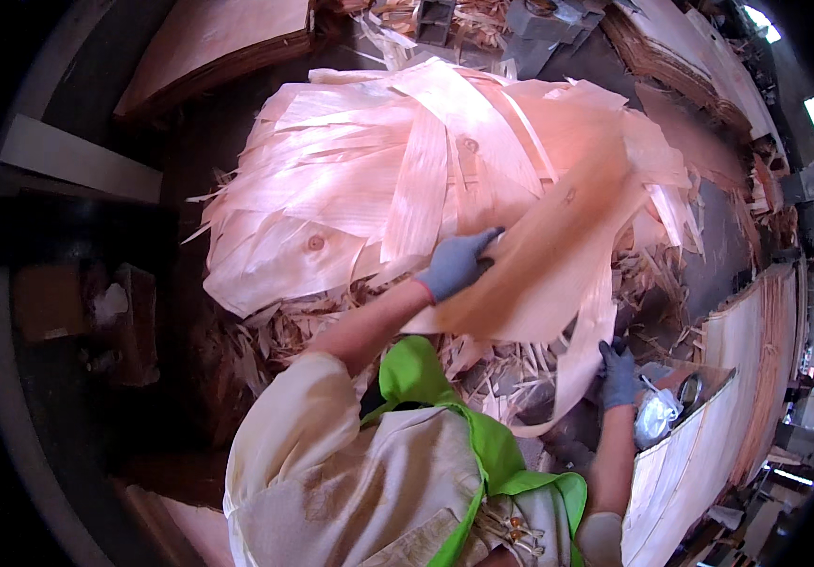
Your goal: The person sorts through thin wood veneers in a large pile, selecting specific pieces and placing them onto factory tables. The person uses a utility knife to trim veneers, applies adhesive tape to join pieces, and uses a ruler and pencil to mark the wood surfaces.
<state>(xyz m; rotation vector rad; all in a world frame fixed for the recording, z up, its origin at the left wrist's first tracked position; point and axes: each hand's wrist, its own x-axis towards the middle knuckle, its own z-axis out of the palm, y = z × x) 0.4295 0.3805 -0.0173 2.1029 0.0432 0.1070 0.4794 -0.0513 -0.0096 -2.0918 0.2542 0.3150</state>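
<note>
A large, thin wood veneer sheet (548, 255) slants across the front of a broad pile, raised and bent, with a knot in its upper part. My left hand (454, 267), in a grey glove, is closed on the sheet's left edge. Lower and to the right, my grey-gloved right hand (616, 373) pinches the edge of a narrow curling veneer strip (579, 370), which hangs down from the same sheet. Whether the strip is still joined to it I cannot tell. Behind lies the heap of pale, torn veneer sheets (331, 189), overlapping at odd angles.
Splintered veneer scraps (274, 340) cover the ground below the pile. Stacked veneer sheets stand at the far left (218, 47), far right (681, 57) and near right (747, 359). A clear plastic bag (657, 414) rests on the near right stack. Cardboard boxes (48, 302) sit at left.
</note>
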